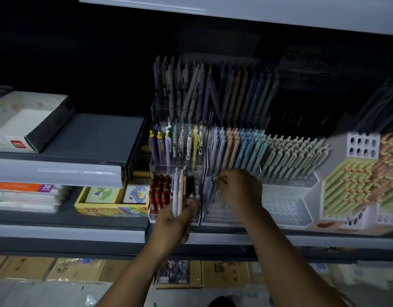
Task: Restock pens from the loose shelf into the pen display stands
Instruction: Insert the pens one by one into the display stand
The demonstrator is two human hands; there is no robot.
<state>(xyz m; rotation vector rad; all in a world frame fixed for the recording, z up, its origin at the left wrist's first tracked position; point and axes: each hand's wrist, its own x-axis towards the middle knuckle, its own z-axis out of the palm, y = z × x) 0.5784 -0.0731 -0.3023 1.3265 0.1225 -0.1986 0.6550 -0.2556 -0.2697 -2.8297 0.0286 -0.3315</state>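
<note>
Head view: the work is happening in a dim shelf bay, with a pale grey shelf lip (pixel 58 173) jutting out at the left and another shelf hanging overhead. A clear acrylic tiered stand (pixel 156 166) is standing just beside a white perforated plastic display stand (pixel 286 209), their side walls touching or nearly so. The white stand's front tiers are showing rows of bare holes, giving room in front of the packed rows of pastel pens (pixel 246 147) behind.

The left hand (pixel 175 220) is clenching a small upright bundle of pens (pixel 179 193), pale blue, peach and dark, in front of the clear stand's lower tier, where red pens (pixel 159 193) are crowding together. The right hand (pixel 240 189) is curling its fingers and pinching the top of a lilac pen (pixel 213 179) at the left end of the white stand, among other lilac ones; motion blur is hiding whether its tip is sitting in a hole.

A yellow cardboard crayon box (pixel 111 210) is lying on the same dark shelf, to the left of the clear stand.
</note>
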